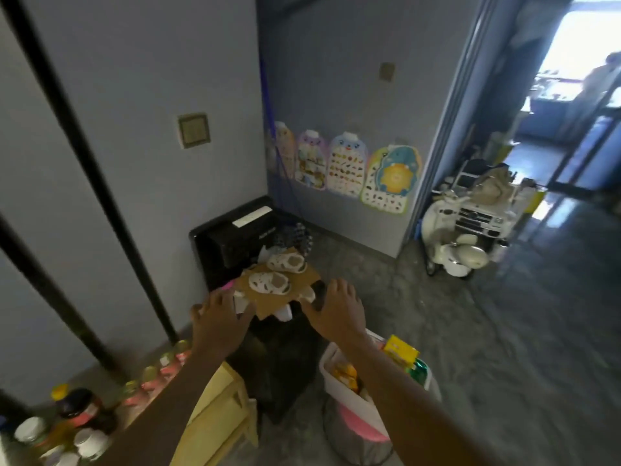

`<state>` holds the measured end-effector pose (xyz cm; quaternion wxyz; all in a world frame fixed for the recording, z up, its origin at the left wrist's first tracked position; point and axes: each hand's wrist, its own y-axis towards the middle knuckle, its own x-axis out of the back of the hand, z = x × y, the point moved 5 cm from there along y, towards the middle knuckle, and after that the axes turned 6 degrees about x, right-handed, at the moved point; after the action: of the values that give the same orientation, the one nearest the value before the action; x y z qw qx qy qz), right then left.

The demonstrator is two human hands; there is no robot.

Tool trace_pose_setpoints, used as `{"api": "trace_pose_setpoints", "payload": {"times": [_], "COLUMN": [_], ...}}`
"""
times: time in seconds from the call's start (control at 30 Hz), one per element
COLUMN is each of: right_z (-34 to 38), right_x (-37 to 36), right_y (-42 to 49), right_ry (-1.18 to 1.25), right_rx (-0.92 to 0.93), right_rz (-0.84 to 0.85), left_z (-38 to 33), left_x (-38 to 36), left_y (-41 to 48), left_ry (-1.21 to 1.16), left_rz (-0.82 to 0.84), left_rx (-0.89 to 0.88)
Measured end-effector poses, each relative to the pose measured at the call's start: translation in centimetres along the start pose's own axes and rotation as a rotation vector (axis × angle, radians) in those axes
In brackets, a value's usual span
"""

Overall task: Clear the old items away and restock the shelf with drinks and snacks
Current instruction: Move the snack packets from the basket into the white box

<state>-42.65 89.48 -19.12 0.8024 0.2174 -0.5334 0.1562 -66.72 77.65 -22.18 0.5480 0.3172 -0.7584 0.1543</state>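
Blurred bottles [151, 375] at eight o'clock defy counting; two white shoes [268, 282] on cardboard [279, 290]; left hand [218, 317] and right hand [336, 311] fingers spread wide, holding nothing.

Pale blue-grey walls [141, 62], black vertical trim strips [84, 146] at left. Speckled grey floor [504, 331]. Four cartoon charts [346, 166] low on far wall. Doorway [551, 105] at right, bright daylight beyond. White ride-on toy car [467, 230] parked beside the doorway.

Just beyond your fingers, matt brown cardboard [268, 299] carries white plastic sandals [268, 283]; the black box [232, 240] behind looks glossy
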Motion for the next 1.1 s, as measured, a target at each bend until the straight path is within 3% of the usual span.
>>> {"api": "trace_pose_setpoints", "payload": {"times": [0.27, 0.5, 0.8, 1.1], "right_z": [-20.8, -33.0, -39.0, -45.7], "right_x": [3.1, 0.8, -9.0, -27.5], "right_y": [-6.4, -8.5, -7.0, -5.4], "right_ry": [-0.031, 0.027, 0.033, -0.017], "right_rx": [-0.336, -0.467, -0.494, -0.456], "right_rz": [-0.005, 0.095, 0.28, 0.454], "left_z": [-19.1, -28.1, -28.4, -24.7], "left_x": [-10.5, -20.5, -34.3, -53.0], "left_y": [-3.6, -6.9, -6.8, -6.6], "left_ry": [-0.003, 0.022, 0.142, 0.344], "left_rz": [0.201, 0.27, 0.446, 0.778], "left_rx": [-0.196, -0.271, -0.266, -0.357]}}
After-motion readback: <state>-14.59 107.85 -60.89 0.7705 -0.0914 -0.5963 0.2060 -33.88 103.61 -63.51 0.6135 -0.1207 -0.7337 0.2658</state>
